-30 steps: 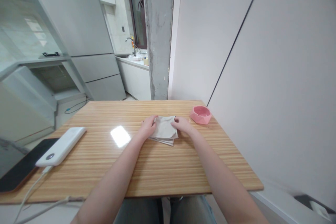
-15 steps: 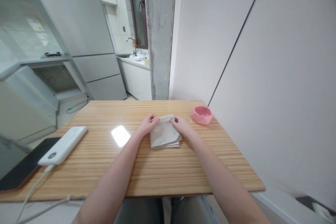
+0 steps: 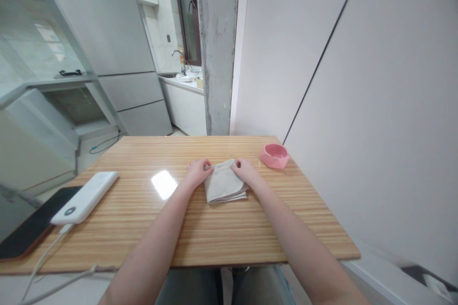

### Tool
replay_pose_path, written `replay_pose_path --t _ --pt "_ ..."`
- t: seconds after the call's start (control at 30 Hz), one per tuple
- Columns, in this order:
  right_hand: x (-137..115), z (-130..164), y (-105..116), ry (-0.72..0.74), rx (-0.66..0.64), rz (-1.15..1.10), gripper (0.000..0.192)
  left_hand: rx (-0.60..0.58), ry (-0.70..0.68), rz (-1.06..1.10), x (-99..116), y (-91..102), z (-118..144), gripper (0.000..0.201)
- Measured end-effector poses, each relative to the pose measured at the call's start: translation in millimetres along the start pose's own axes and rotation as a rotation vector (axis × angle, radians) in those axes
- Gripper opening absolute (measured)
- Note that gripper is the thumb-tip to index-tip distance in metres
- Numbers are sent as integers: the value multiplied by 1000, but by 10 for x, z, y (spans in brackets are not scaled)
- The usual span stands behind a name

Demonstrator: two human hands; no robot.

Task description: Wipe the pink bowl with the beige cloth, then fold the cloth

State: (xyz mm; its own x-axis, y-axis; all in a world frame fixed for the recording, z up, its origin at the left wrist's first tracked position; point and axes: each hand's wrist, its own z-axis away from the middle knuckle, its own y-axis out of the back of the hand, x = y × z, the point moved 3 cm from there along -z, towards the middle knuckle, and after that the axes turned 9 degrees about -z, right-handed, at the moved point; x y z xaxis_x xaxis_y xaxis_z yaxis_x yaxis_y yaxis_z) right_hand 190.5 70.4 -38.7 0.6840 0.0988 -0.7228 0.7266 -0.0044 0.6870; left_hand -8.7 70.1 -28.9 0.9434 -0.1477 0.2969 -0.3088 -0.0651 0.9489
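A folded light grey cloth (image 3: 224, 183) lies on the wood-grain table (image 3: 229, 238), its layers showing along the near and right edges. My left hand (image 3: 199, 172) pinches the cloth's far left corner, thumb on top and fingers curled at the edge. At the far right corner, my right hand (image 3: 246, 171) grips the cloth in the same way, with the thumb over it. The fingertips of both hands are partly hidden behind the cloth and thumbs.
A pink faceted bowl (image 3: 275, 156) sits near the table's right edge. On the left lie a white power bank (image 3: 86, 198) with a cable (image 3: 46, 252) and a dark flat pad (image 3: 32, 226). A white wall (image 3: 375, 128) borders the right side.
The cloth has turned slightly, its left side shifting a little toward me. My left hand has moved slightly left and down with its corner; the right hand stays nearly in place.
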Motion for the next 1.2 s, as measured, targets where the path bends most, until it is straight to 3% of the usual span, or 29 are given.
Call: replay_pose_path --t 0.13,0.27,0.47,0.6,0.73,0.93,1.0,1.2 --pt "-15 45 26 18 60 79 13 28 -89 39 8 -2 -5 16" --pt "-17 60 -4 1 -33 40 16 38 -117 43 73 48 49 21" --pt "-70 54 -19 -2 -119 -79 34 -94 -130 107 174 90 131 33" --pt "-56 46 7 -55 -108 -159 21 -109 -104 250 145 101 111 34" --pt "-18 40 28 -81 -92 -202 20 -204 -71 357 85 116 121 37" --pt "-24 58 60 -63 -159 -269 24 -373 -242 391 174 123 211 39" --pt "-42 60 67 -61 -203 -308 24 -339 -287 396 234 155 224 38" --pt "-136 79 45 -133 -234 -750 40 21 -354 505 371 406 261 24"
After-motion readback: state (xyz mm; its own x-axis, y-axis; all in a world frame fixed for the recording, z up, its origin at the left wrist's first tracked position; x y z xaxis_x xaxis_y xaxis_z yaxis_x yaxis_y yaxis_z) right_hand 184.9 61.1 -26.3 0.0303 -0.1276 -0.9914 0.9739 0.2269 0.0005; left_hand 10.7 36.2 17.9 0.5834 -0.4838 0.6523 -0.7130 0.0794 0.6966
